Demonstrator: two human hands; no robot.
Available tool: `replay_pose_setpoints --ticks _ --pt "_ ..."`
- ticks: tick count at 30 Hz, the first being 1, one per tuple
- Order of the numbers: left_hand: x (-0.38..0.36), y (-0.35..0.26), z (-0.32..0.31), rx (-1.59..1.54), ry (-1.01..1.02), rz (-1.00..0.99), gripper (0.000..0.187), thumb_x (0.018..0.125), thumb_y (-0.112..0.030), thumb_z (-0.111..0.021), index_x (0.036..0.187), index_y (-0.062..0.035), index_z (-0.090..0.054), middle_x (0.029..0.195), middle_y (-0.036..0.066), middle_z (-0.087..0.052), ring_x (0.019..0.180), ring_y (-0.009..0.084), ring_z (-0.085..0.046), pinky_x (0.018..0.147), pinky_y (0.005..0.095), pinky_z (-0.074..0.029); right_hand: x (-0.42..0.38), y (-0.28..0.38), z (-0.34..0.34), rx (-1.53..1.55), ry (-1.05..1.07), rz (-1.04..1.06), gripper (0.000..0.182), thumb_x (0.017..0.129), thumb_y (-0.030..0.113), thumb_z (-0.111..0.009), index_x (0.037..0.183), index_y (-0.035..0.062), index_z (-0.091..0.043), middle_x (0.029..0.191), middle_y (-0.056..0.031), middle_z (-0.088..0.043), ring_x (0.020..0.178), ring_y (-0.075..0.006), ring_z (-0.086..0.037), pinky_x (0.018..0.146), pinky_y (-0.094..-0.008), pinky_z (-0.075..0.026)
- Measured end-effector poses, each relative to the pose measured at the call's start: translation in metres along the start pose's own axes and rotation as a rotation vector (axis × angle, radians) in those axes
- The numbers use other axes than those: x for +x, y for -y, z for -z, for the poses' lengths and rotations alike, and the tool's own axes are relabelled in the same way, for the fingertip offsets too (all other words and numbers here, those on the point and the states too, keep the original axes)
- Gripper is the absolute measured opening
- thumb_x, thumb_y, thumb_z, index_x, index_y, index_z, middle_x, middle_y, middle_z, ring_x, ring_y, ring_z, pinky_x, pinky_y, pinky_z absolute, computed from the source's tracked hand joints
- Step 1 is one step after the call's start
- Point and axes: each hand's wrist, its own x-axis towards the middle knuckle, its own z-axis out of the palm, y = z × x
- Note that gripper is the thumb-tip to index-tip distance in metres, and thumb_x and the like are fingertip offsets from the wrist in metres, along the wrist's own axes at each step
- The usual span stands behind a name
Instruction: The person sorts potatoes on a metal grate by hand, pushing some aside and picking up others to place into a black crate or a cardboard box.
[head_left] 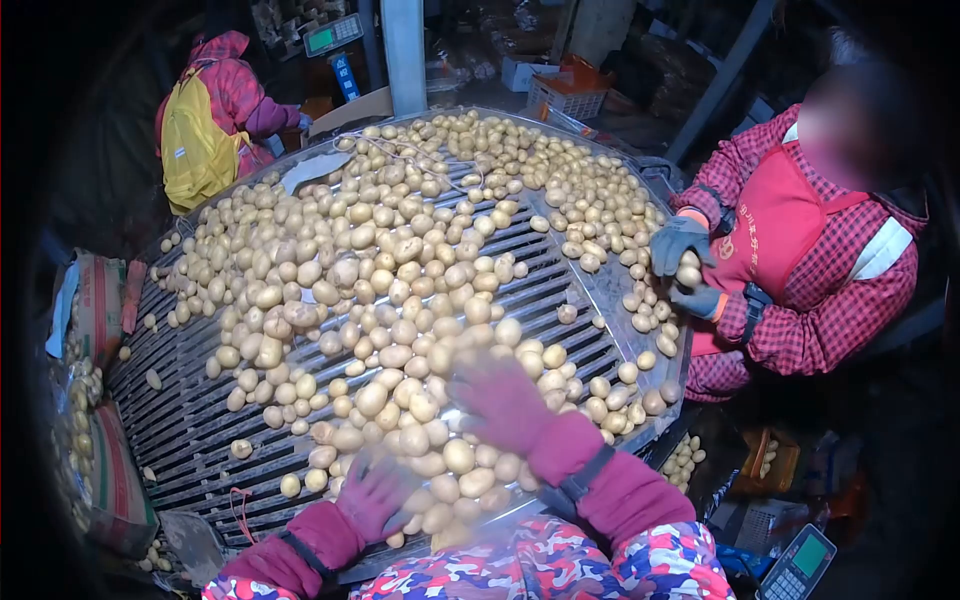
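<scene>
A wide heap of pale yellow potatoes covers much of a slatted metal sorting table. At the near edge my left hand, in a purple-pink glove, is open beside the potatoes with its fingers spread. Farther forward and to the right, my right hand lies over the heap, blurred by motion. Its fingers look stretched out, and no potato shows in its grip. Which potatoes it touches is hidden.
A co-worker in a red apron holds potatoes in gloved hands at the right edge. Another person with a yellow garment is at far left. Filled sacks stand left; a scale display is lower right. A crate sits behind.
</scene>
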Motion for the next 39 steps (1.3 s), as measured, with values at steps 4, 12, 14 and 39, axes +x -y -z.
replay_pose_setpoints --ticks 4,12,14,39 --pt "-0.001 -0.002 -0.001 0.015 0.039 0.034 0.062 0.072 -0.044 -0.069 0.123 -0.0101 -0.062 0.125 0.011 -0.059 0.119 0.0344 -0.052 0.105 0.0648 -0.03 0.042 -0.065 0.04 -0.102 0.07 -0.269 0.057 0.086 0.047 -0.057 0.134 0.0172 -0.054 0.141 -0.0143 -0.047 0.13 -0.0362 -0.042 0.103 -0.0532 -0.035" --pt "-0.005 -0.002 -0.004 0.039 0.028 0.034 0.058 0.073 -0.045 -0.069 0.121 -0.0121 -0.064 0.126 0.01 -0.06 0.116 0.032 -0.053 0.104 0.0619 -0.032 0.112 0.014 0.033 0.19 -0.053 -0.012 0.051 0.083 0.038 -0.068 0.122 0.0061 -0.059 0.129 -0.0207 -0.054 0.126 -0.0392 -0.048 0.105 -0.0519 -0.037" --pt "-0.007 -0.002 -0.009 0.036 0.01 0.034 0.058 0.074 -0.045 -0.068 0.122 -0.0126 -0.064 0.126 0.009 -0.06 0.115 0.0313 -0.053 0.104 0.0612 -0.033 0.116 0.028 0.001 0.038 0.098 0.158 0.069 0.086 0.054 -0.059 0.142 0.0159 -0.047 0.153 -0.0167 -0.035 0.145 -0.0368 -0.027 0.117 -0.0556 -0.019" --pt "0.051 0.006 0.023 -0.391 0.11 0.224 0.053 0.079 -0.04 -0.071 0.123 -0.0108 -0.063 0.124 0.011 -0.06 0.115 0.0319 -0.055 0.103 0.0542 -0.039 0.178 -0.079 -0.021 -0.034 -0.111 -0.418 0.041 0.081 0.025 -0.07 0.117 0.012 -0.054 0.107 -0.0106 -0.057 0.098 -0.0299 -0.061 0.077 -0.0465 -0.049"
